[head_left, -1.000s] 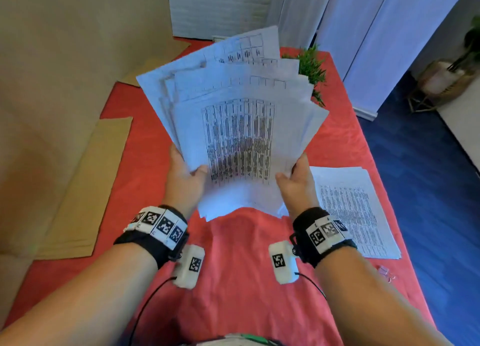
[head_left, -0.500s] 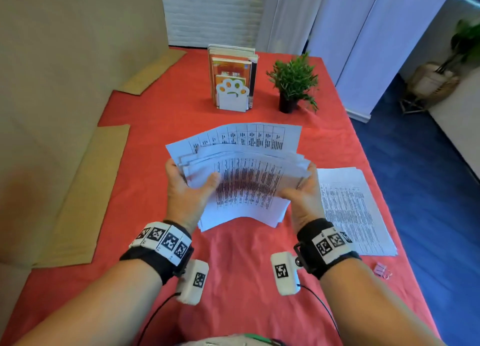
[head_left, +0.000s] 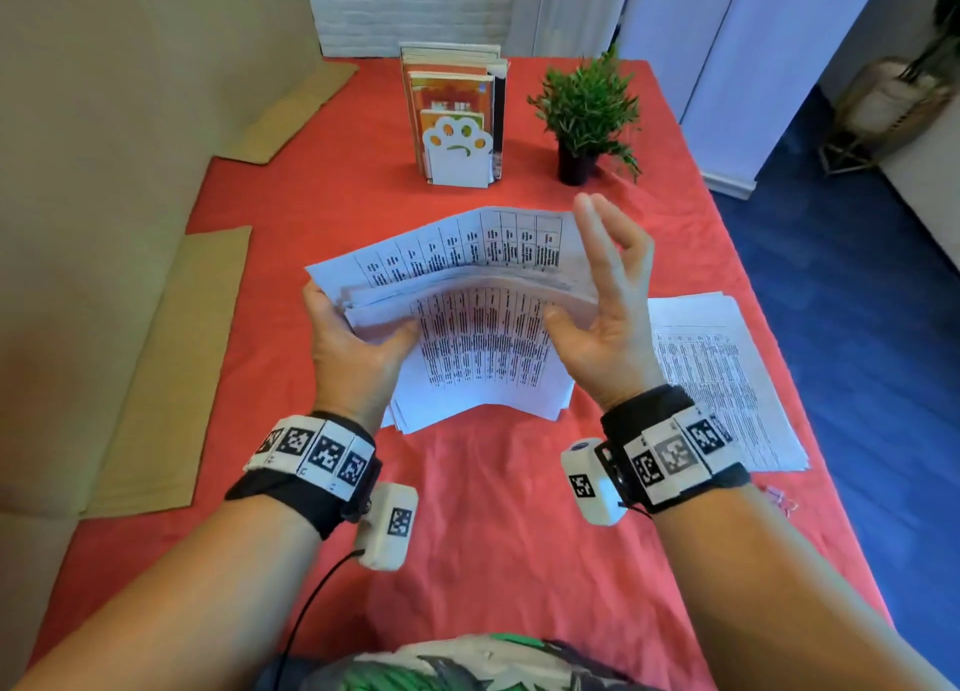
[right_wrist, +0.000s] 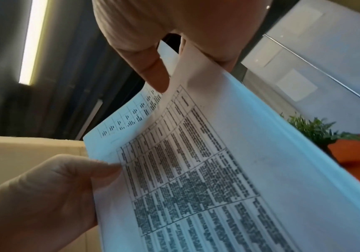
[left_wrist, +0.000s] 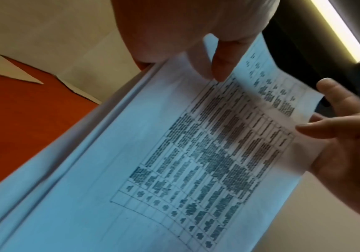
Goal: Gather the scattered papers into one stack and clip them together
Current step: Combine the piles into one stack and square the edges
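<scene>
1. Papers (head_left: 467, 337) are hanging between my two hands above the red tablecloth (head_left: 493, 534), bowing upward across the middle, their long edges running away from me and the sheets uneven at the far end.
2. I am gripping the left edge with my left hand (head_left: 353, 352), thumb curled over the top sheet and fingers underneath.
3. I am keeping my right hand (head_left: 608, 327) against the right edge, thumb touching the top sheet, fingers (head_left: 597, 233) straight and lifted, gripping nothing.
4. Judging from this, I am squaring the edges sideways; my right hand is nearer the second pile (head_left: 727, 378) lying flat just beside it, and that pile is waiting to be gathered.
</scene>
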`<action>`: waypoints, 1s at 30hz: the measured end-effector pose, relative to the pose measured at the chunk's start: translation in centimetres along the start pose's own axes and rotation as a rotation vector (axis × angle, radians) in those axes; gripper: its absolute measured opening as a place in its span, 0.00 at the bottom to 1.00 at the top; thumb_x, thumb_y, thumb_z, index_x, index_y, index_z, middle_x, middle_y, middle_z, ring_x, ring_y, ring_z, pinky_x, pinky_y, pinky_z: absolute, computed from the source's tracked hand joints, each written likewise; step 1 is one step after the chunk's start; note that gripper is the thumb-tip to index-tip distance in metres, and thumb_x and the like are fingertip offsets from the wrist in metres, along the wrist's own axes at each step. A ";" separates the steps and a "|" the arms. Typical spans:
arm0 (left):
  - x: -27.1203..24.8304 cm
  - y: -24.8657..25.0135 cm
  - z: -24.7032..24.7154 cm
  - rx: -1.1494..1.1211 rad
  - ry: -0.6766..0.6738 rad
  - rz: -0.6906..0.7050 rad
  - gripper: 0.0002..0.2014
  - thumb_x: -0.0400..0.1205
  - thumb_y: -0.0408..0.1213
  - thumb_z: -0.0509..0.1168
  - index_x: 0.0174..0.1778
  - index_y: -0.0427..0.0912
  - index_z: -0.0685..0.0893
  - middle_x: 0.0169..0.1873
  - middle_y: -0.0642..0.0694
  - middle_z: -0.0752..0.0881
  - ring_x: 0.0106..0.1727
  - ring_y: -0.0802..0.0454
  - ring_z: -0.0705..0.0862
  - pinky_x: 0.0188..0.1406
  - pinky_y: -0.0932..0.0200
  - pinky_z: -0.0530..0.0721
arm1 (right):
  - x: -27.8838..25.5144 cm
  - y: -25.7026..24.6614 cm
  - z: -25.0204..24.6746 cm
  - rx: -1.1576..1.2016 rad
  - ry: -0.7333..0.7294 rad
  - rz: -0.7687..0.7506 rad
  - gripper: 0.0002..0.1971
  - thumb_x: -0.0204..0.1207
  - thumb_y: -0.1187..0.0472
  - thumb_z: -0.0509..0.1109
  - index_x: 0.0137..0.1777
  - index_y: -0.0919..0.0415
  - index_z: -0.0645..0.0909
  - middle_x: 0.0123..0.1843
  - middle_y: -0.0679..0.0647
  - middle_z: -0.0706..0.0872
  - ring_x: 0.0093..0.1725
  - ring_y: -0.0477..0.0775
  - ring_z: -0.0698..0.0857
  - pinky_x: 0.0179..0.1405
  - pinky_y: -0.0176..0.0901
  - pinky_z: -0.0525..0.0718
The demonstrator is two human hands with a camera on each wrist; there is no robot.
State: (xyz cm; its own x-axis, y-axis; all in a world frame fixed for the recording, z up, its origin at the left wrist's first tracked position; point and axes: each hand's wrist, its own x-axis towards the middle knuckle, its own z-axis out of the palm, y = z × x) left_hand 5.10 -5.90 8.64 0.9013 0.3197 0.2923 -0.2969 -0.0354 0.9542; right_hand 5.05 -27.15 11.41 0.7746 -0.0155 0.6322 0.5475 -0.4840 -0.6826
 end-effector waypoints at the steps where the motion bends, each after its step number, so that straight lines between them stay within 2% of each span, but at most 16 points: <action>1: 0.0 -0.1 -0.1 -0.008 -0.003 -0.017 0.30 0.64 0.22 0.73 0.55 0.51 0.70 0.50 0.53 0.84 0.51 0.60 0.87 0.60 0.53 0.84 | 0.1 -0.1 -0.1 -0.032 0.002 -0.015 0.46 0.57 0.86 0.66 0.79 0.66 0.65 0.75 0.68 0.65 0.79 0.46 0.63 0.77 0.29 0.60; 3: 0.1 -0.4 -0.4 -0.024 -0.015 -0.057 0.31 0.61 0.23 0.74 0.55 0.52 0.71 0.49 0.51 0.85 0.52 0.55 0.87 0.59 0.48 0.84 | 0.2 -0.1 -0.3 -0.078 -0.002 -0.031 0.45 0.57 0.85 0.67 0.79 0.67 0.66 0.76 0.67 0.63 0.79 0.36 0.58 0.73 0.23 0.59; 5: 0.3 -0.7 -0.7 -0.028 -0.038 -0.089 0.32 0.58 0.28 0.75 0.54 0.54 0.73 0.49 0.49 0.86 0.53 0.49 0.86 0.60 0.42 0.84 | 0.2 0.0 -0.4 -0.095 -0.012 -0.023 0.41 0.59 0.83 0.69 0.76 0.69 0.70 0.77 0.66 0.63 0.79 0.32 0.56 0.73 0.22 0.58; 8: 0.4 -0.8 -0.8 -0.030 -0.074 -0.137 0.31 0.57 0.32 0.76 0.54 0.55 0.74 0.48 0.48 0.86 0.50 0.49 0.86 0.59 0.43 0.84 | -0.1 0.8 -0.5 -0.048 0.024 0.007 0.29 0.59 0.81 0.69 0.62 0.68 0.76 0.76 0.62 0.66 0.77 0.41 0.65 0.71 0.29 0.66; 10: 0.4 -1.1 -0.7 -0.048 -0.097 -0.176 0.32 0.57 0.27 0.75 0.55 0.54 0.74 0.47 0.49 0.87 0.49 0.52 0.86 0.55 0.48 0.85 | -0.6 1.1 -0.4 0.081 0.066 0.094 0.28 0.56 0.80 0.67 0.57 0.59 0.74 0.74 0.58 0.70 0.71 0.52 0.74 0.66 0.45 0.76; 11: 0.5 -1.4 -0.7 -0.051 -0.106 -0.197 0.33 0.58 0.23 0.73 0.55 0.53 0.74 0.46 0.50 0.87 0.48 0.53 0.86 0.53 0.50 0.85 | -0.8 1.2 -0.3 0.220 0.091 0.201 0.30 0.54 0.79 0.64 0.56 0.54 0.72 0.72 0.54 0.73 0.66 0.53 0.77 0.60 0.48 0.78; 13: 0.6 -2.3 -0.8 -0.051 -0.117 -0.254 0.32 0.59 0.18 0.67 0.56 0.50 0.74 0.45 0.49 0.87 0.46 0.55 0.86 0.48 0.53 0.86 | -1.4 1.5 0.1 0.547 0.130 0.462 0.34 0.52 0.79 0.59 0.58 0.49 0.69 0.61 0.50 0.78 0.51 0.45 0.82 0.46 0.41 0.81; 15: 0.6 -3.2 -0.8 -0.060 -0.112 -0.317 0.35 0.57 0.17 0.63 0.61 0.43 0.73 0.47 0.42 0.85 0.47 0.51 0.86 0.46 0.50 0.85 | -1.9 1.9 0.7 0.668 0.134 0.648 0.36 0.49 0.77 0.57 0.59 0.50 0.69 0.47 0.51 0.80 0.38 0.42 0.81 0.33 0.39 0.79; 17: 0.3 -3.8 -0.6 -0.075 -0.108 -0.337 0.39 0.55 0.17 0.63 0.66 0.37 0.71 0.49 0.37 0.84 0.48 0.45 0.84 0.44 0.48 0.84 | -2.6 2.3 1.4 0.680 0.119 0.704 0.34 0.48 0.78 0.57 0.55 0.50 0.71 0.39 0.49 0.80 0.33 0.42 0.80 0.29 0.37 0.77; 19: -0.4 -4.0 -0.2 -0.059 -0.077 -0.310 0.37 0.54 0.21 0.66 0.62 0.42 0.74 0.47 0.40 0.85 0.45 0.48 0.84 0.43 0.50 0.83 | -3.1 2.5 1.9 0.673 0.123 0.730 0.29 0.48 0.78 0.57 0.49 0.51 0.73 0.34 0.45 0.80 0.30 0.41 0.77 0.25 0.33 0.73; 21: -0.9 -3.7 0.2 -0.051 -0.040 -0.282 0.32 0.55 0.26 0.70 0.55 0.50 0.73 0.44 0.47 0.84 0.41 0.58 0.84 0.43 0.56 0.84 | -3.6 3.1 2.1 0.673 0.117 0.794 0.28 0.48 0.77 0.57 0.48 0.56 0.77 0.33 0.46 0.82 0.31 0.45 0.78 0.30 0.35 0.75; 23: -1.0 -3.3 0.6 -0.102 -0.031 -0.241 0.30 0.62 0.30 0.74 0.58 0.47 0.70 0.46 0.51 0.84 0.44 0.63 0.85 0.49 0.62 0.83 | -4.1 3.7 2.2 0.674 0.092 0.830 0.31 0.46 0.77 0.58 0.52 0.63 0.81 0.40 0.57 0.84 0.42 0.53 0.80 0.43 0.47 0.77; 25: -0.8 -2.5 0.9 -0.139 0.010 -0.168 0.29 0.69 0.45 0.74 0.61 0.44 0.69 0.49 0.54 0.82 0.48 0.66 0.82 0.54 0.68 0.79 | -4.5 3.9 2.1 0.670 0.086 0.848 0.30 0.46 0.78 0.58 0.51 0.66 0.82 0.43 0.61 0.82 0.45 0.56 0.78 0.46 0.53 0.74; 27: 0.0 -1.2 1.2 -0.137 0.096 -0.135 0.27 0.70 0.61 0.67 0.55 0.48 0.71 0.44 0.58 0.76 0.42 0.70 0.76 0.51 0.73 0.74 | -4.6 3.7 1.9 0.666 0.086 0.845 0.25 0.46 0.78 0.59 0.44 0.61 0.82 0.38 0.58 0.82 0.43 0.54 0.77 0.41 0.48 0.75; 28: 0.5 -0.5 1.5 -0.131 0.155 -0.124 0.24 0.70 0.64 0.64 0.51 0.51 0.71 0.41 0.57 0.74 0.40 0.69 0.75 0.48 0.73 0.73 | -4.5 3.7 1.8 0.664 0.081 0.834 0.24 0.46 0.78 0.60 0.41 0.58 0.82 0.36 0.56 0.82 0.42 0.54 0.77 0.41 0.47 0.76; 30: 1.6 0.7 1.8 -0.115 0.260 -0.117 0.17 0.70 0.63 0.62 0.45 0.55 0.73 0.41 0.50 0.77 0.41 0.60 0.77 0.48 0.64 0.76 | -4.4 3.5 1.6 0.663 0.073 0.800 0.22 0.46 0.77 0.61 0.40 0.57 0.81 0.34 0.53 0.83 0.41 0.54 0.78 0.42 0.47 0.76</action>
State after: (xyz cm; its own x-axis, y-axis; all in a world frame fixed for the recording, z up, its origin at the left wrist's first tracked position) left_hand 6.94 -7.13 9.87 0.8251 0.5472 0.1410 -0.2430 0.1184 0.9628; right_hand 4.11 -27.41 5.64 0.9790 -0.1840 -0.0879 -0.0360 0.2682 -0.9627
